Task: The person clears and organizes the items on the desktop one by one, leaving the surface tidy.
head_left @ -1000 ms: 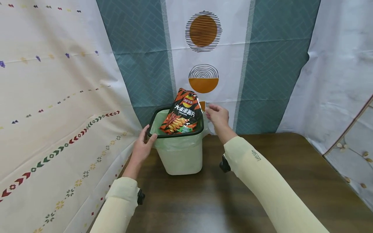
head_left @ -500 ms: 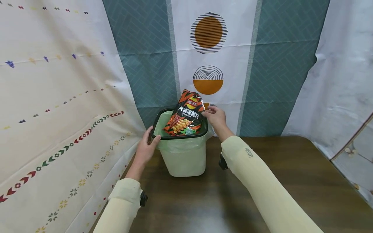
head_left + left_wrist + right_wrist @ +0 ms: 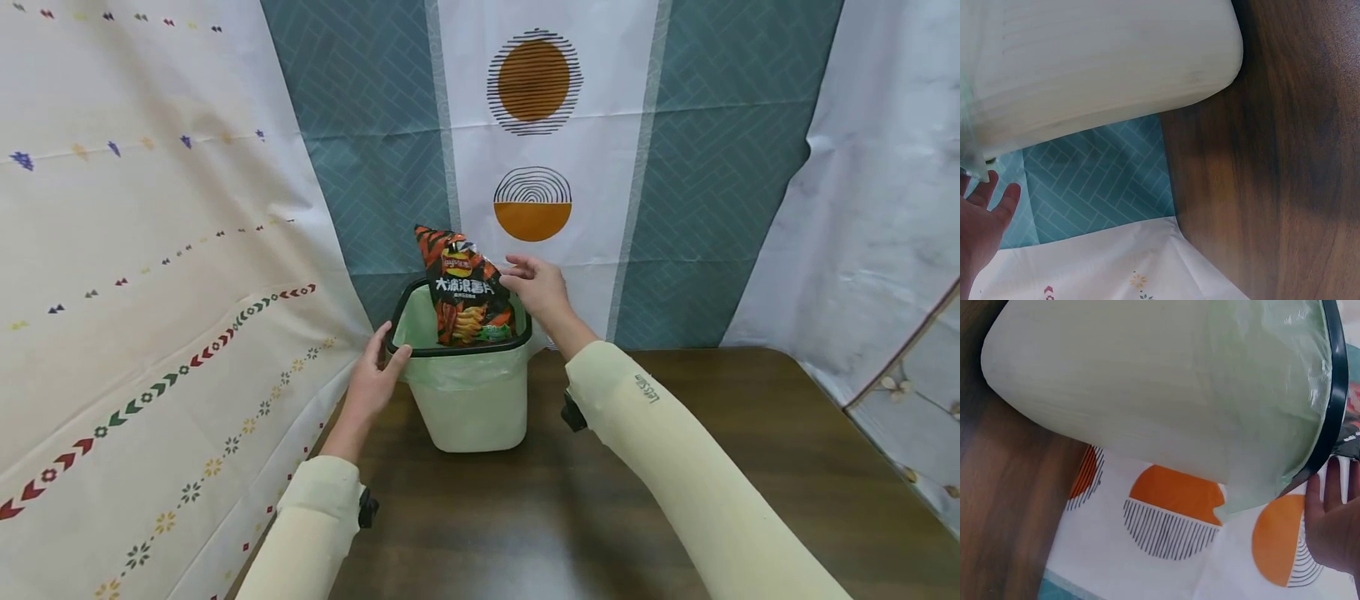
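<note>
A pale green trash bin [image 3: 472,408] with a black rim [image 3: 465,352] stands on the table, lined with a thin green plastic bag [image 3: 416,321]. Upright inside it, an orange and black chip bag [image 3: 465,292] sticks out above the rim, its top tilted left. My left hand [image 3: 371,375] lies against the bin's left front corner, thumb in front and fingers along the side. In the left wrist view its fingers touch the liner's edge. My right hand [image 3: 543,292] has its fingertips at the chip bag's right edge. In the right wrist view those fingers [image 3: 1333,481] are extended.
The dark wooden table [image 3: 637,433] reaches forward and to the right of the bin. A patterned cloth [image 3: 397,167] hangs directly behind it, and a cream cloth [image 3: 172,333] closes off the left side.
My right hand has moved left and up to the chip bag's edge. The bag's top has swung left and its right side has lifted away from the rim. The left hand stays at the bin.
</note>
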Available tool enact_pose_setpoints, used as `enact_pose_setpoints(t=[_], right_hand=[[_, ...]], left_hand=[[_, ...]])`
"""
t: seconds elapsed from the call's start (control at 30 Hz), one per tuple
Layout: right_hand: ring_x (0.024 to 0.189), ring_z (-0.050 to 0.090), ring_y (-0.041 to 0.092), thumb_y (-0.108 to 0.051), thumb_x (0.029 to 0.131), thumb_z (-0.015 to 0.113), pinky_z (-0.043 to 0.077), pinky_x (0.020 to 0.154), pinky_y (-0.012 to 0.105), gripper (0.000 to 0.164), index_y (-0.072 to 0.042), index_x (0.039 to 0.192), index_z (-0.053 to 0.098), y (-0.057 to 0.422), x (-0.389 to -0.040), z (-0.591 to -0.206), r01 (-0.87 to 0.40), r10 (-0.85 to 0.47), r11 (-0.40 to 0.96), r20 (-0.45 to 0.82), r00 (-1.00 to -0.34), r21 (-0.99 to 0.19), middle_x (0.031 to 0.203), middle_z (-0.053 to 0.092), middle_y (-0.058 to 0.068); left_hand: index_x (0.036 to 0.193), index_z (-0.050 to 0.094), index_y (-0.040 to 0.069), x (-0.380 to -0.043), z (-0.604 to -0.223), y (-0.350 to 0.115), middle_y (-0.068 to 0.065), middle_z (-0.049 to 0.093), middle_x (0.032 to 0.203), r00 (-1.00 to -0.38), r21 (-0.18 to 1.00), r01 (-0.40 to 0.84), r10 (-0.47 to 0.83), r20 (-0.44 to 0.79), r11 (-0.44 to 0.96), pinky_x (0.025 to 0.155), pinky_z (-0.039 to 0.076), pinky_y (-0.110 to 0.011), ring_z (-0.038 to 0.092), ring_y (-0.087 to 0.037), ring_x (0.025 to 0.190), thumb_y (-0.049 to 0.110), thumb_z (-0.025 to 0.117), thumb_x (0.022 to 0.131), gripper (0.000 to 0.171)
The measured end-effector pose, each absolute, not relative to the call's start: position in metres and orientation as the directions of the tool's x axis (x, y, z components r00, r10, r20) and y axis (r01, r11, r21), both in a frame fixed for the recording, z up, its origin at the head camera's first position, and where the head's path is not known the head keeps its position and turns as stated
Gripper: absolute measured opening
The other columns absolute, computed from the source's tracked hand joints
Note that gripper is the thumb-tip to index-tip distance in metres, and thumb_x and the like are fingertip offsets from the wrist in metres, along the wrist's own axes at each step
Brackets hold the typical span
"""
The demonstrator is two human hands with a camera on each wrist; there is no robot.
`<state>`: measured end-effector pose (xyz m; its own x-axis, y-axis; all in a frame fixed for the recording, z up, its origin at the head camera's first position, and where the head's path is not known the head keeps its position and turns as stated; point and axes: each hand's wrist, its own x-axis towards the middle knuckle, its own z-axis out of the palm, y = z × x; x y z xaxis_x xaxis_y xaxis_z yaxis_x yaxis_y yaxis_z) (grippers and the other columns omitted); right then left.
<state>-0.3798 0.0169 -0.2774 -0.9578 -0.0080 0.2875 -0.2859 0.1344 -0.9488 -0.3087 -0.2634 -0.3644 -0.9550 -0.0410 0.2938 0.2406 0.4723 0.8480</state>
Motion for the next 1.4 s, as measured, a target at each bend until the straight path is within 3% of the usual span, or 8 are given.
enact_pose_setpoints(t=[0.2, 0.53, 0.67, 0.8, 0.9, 1.07, 1.17, 1.4], right_hand=[[0.123, 0.056, 0.021, -0.013, 0.096, 0.068, 0.044, 0.103, 0.035, 0.043, -0.007, 0.138, 0.06, 0.015, -0.377, -0.278, -0.26, -0.06, 0.152, 0.254, -0.965, -0.953, 0.125, 0.067, 0.011], [0.119, 0.059, 0.022, -0.014, 0.096, 0.067, 0.047, 0.099, 0.037, 0.04, -0.006, 0.135, 0.061, 0.013, -0.376, -0.282, -0.263, -0.095, 0.152, 0.251, -0.963, -0.953, 0.124, 0.067, 0.011], [0.126, 0.053, 0.023, -0.024, 0.101, 0.061, 0.044, 0.103, 0.039, 0.044, -0.01, 0.141, 0.056, 0.006, -0.369, -0.282, -0.305, -0.246, 0.264, 0.242, -0.939, -0.915, 0.136, 0.06, 0.007], [0.137, 0.042, 0.024, -0.034, 0.106, 0.049, 0.037, 0.109, 0.043, 0.051, -0.014, 0.152, 0.042, 0.0, -0.363, -0.282, -0.403, -0.447, 0.434, 0.196, -0.873, -0.806, 0.149, 0.047, 0.005], [0.131, 0.048, 0.023, -0.033, 0.108, 0.043, 0.037, 0.109, 0.042, 0.049, -0.012, 0.152, 0.042, -0.004, -0.362, -0.28, -0.483, -0.535, 0.539, 0.162, -0.829, -0.69, 0.139, 0.058, 0.006], [0.101, 0.068, 0.02, -0.028, 0.108, 0.042, 0.051, 0.092, 0.039, 0.041, -0.01, 0.143, 0.054, -0.004, -0.362, -0.281, -0.464, -0.484, 0.564, 0.182, -0.856, -0.683, 0.104, 0.073, 0.004], [0.093, 0.071, 0.023, -0.026, 0.108, 0.045, 0.053, 0.087, 0.039, 0.038, -0.01, 0.138, 0.059, 0.001, -0.363, -0.282, -0.422, -0.396, 0.496, 0.235, -0.888, -0.759, 0.102, 0.073, 0.006], [0.099, 0.069, 0.031, -0.028, 0.106, 0.049, 0.051, 0.092, 0.041, 0.038, -0.004, 0.134, 0.06, 0.019, -0.366, -0.283, -0.419, -0.299, 0.378, 0.319, -0.899, -0.826, 0.108, 0.07, 0.014]], left_hand=[[0.159, 0.023, 0.021, -0.31, -0.365, -0.265, -0.013, 0.019, 0.163, -0.959, 0.849, 0.23, -0.037, 0.28, 0.476, 0.116, 0.024, -0.048, 0.021, -0.028, 0.148, 0.047, 0.052, 0.102, 0.069], [0.159, 0.023, 0.022, -0.311, -0.365, -0.265, -0.013, 0.02, 0.163, -0.958, 0.849, 0.234, -0.039, 0.285, 0.474, 0.115, 0.025, -0.049, 0.021, -0.029, 0.148, 0.045, 0.052, 0.102, 0.069], [0.159, 0.023, 0.021, -0.31, -0.365, -0.264, -0.014, 0.02, 0.162, -0.958, 0.848, 0.23, -0.043, 0.284, 0.477, 0.115, 0.025, -0.049, 0.021, -0.029, 0.148, 0.044, 0.052, 0.102, 0.068], [0.16, 0.022, 0.021, -0.31, -0.366, -0.264, -0.012, 0.02, 0.163, -0.959, 0.851, 0.231, -0.037, 0.281, 0.471, 0.116, 0.025, -0.049, 0.021, -0.028, 0.148, 0.044, 0.052, 0.102, 0.068], [0.159, 0.023, 0.018, -0.312, -0.366, -0.263, -0.013, 0.023, 0.162, -0.954, 0.852, 0.249, -0.035, 0.298, 0.461, 0.115, 0.026, -0.049, 0.023, -0.028, 0.147, 0.042, 0.053, 0.102, 0.068], [0.159, 0.024, 0.016, -0.312, -0.365, -0.262, -0.015, 0.026, 0.16, -0.947, 0.853, 0.272, -0.034, 0.32, 0.446, 0.114, 0.028, -0.049, 0.027, -0.028, 0.146, 0.039, 0.053, 0.103, 0.068], [0.159, 0.023, 0.016, -0.312, -0.365, -0.262, -0.014, 0.026, 0.16, -0.95, 0.858, 0.268, -0.029, 0.312, 0.438, 0.114, 0.027, -0.049, 0.026, -0.027, 0.146, 0.041, 0.053, 0.102, 0.069], [0.16, 0.019, 0.014, -0.316, -0.367, -0.266, -0.017, 0.027, 0.159, -0.948, 0.856, 0.273, -0.03, 0.318, 0.438, 0.115, 0.027, -0.047, 0.027, -0.028, 0.146, 0.04, 0.055, 0.101, 0.073]])
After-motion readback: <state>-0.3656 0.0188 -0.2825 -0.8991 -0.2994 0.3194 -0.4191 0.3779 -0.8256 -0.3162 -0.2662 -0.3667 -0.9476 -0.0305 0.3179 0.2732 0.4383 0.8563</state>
